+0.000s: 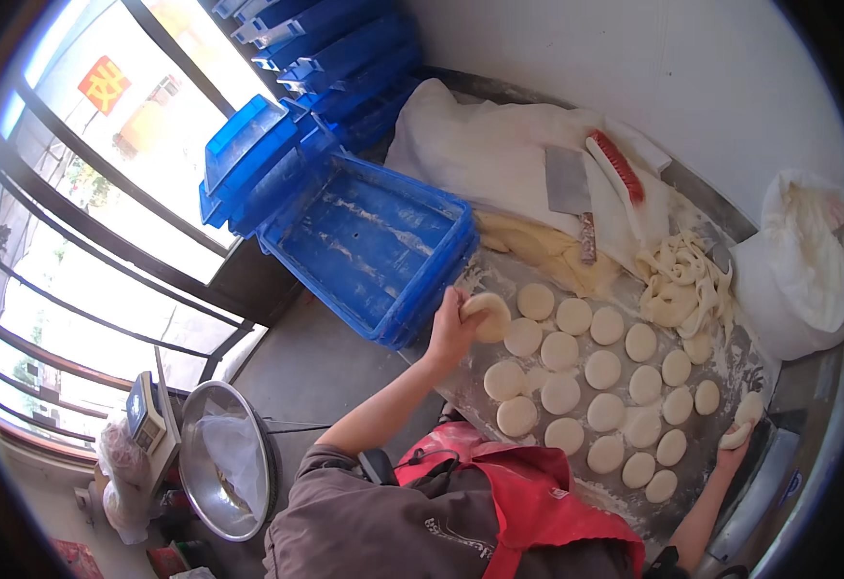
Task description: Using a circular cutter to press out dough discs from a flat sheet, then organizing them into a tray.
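My left hand (452,334) grips a pale, flat dough round (493,318) at the table's left edge, near the corner of the open blue plastic crate (371,239). At the opposite side, my right hand (734,450) has its fingers closed around a dough round (735,436). Another dough round (749,408) lies against those fingertips; whether it is also held I cannot tell. Between my hands, several flat dough rounds (603,369) lie in loose rows on the floured metal worktable (491,412).
A white cloth (494,145) partly covers a dough slab (538,246); a cleaver (568,181) and red-bristled brush (616,166) rest on it. Dough strips (686,282) lie beside a white flour sack (791,268). Blue crates (342,58) stand stacked behind; a metal basin (230,463) sits left.
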Demonstrator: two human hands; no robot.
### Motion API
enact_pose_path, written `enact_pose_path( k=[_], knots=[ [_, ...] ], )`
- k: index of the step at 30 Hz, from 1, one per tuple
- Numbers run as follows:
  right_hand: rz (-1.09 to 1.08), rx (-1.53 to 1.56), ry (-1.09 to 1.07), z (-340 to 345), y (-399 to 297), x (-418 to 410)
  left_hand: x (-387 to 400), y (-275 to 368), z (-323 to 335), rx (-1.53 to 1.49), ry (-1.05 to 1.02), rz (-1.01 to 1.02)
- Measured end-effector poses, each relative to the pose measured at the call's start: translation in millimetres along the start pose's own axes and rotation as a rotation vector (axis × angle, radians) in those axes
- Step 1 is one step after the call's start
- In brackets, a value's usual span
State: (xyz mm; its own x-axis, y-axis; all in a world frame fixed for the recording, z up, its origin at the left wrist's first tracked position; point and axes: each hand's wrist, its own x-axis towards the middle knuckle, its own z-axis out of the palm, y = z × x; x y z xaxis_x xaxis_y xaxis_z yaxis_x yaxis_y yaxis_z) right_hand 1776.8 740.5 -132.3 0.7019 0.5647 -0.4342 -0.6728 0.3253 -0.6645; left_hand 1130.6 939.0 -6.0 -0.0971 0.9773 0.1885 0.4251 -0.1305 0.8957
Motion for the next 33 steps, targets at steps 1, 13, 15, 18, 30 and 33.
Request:
enact_pose_path(
  k=[1, 13, 15, 18, 30, 33],
  knots=[
    [-0.033, -0.014, 0.01, 10, -5, -16, 15, 24, -12, -0.167, 0.004, -0.071],
    [0.453, -0.765, -0.808, 424, 208, -250, 101, -92, -194, -0.092, -0.522, -0.319],
    [0.551, -0.855, -1.059, 479, 247, -285, 106, -87, -192, 0.276, -0.775, -0.06],
    [0.67, -0.966, -1.437, 545, 319, -331, 132, -69, -201, 0.527, -0.868, -0.075],
    [-0.58, -2.132, -1.346, 552, 467, -293, 187, -116, -210, -0.152, -0.857, -0.429],
    [-0.901, -2.192, -1.258, 546, 466, -307, 187, -95, -181, -0.408, -0.857, -0.412]
  ],
)
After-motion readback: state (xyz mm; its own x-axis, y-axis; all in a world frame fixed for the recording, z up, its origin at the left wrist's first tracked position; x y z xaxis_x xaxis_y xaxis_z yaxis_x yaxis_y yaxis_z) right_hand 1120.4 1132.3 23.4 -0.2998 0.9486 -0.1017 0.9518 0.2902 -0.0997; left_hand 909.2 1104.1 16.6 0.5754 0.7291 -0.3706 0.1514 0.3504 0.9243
